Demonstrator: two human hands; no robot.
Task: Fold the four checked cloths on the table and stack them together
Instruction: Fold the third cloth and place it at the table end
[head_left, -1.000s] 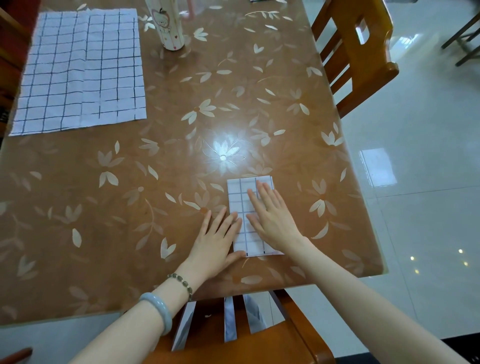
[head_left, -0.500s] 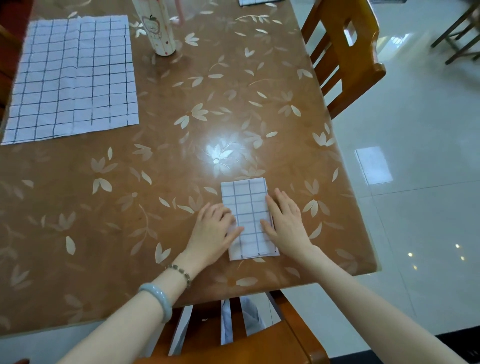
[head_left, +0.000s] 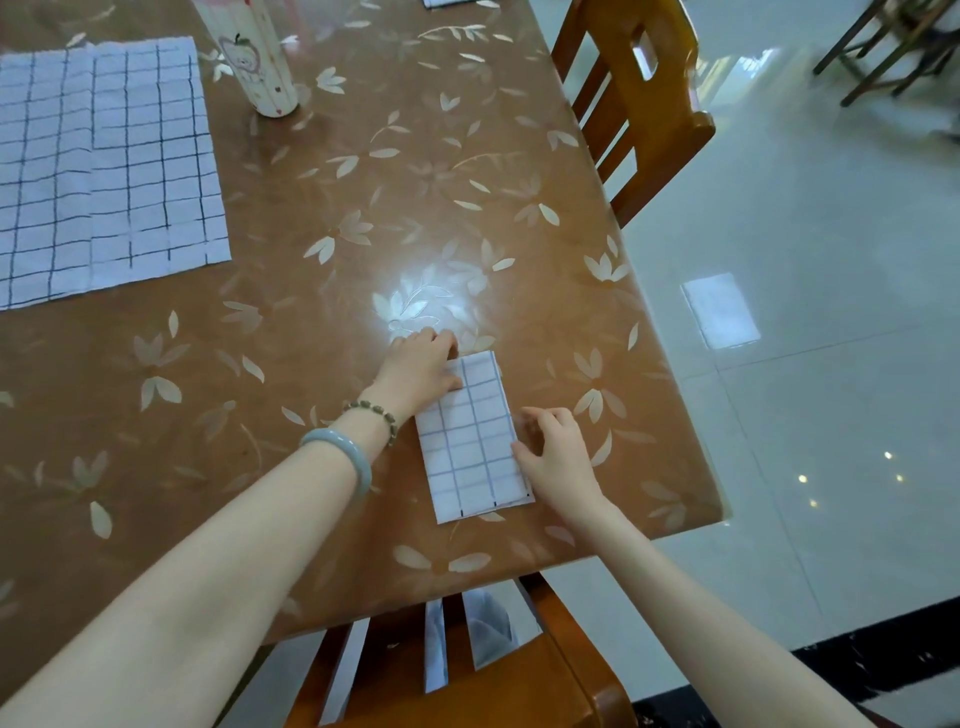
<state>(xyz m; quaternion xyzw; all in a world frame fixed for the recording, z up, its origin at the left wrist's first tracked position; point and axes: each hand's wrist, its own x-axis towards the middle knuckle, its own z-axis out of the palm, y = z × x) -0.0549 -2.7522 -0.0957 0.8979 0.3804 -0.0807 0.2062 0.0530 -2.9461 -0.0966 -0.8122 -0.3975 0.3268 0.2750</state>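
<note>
A small folded checked cloth lies near the table's front right edge, long side pointing away from me. My left hand grips its far left corner, fingers curled over the edge and thumb on top. At the cloth's right edge, about halfway along, my right hand pinches it with curled fingers. An unfolded checked cloth lies flat at the far left. The corner of another checked cloth shows at the top edge.
A tall white patterned cup stands beside the unfolded cloth. The brown leaf-patterned table ends close to the folded cloth on the right. One wooden chair stands at the right side, another chair sits under the front edge.
Both hands lay flat on the folded cloth, then slid off to its sides. Now the left hand has moved up to the far left corner and both hands curl onto the cloth's edges.
</note>
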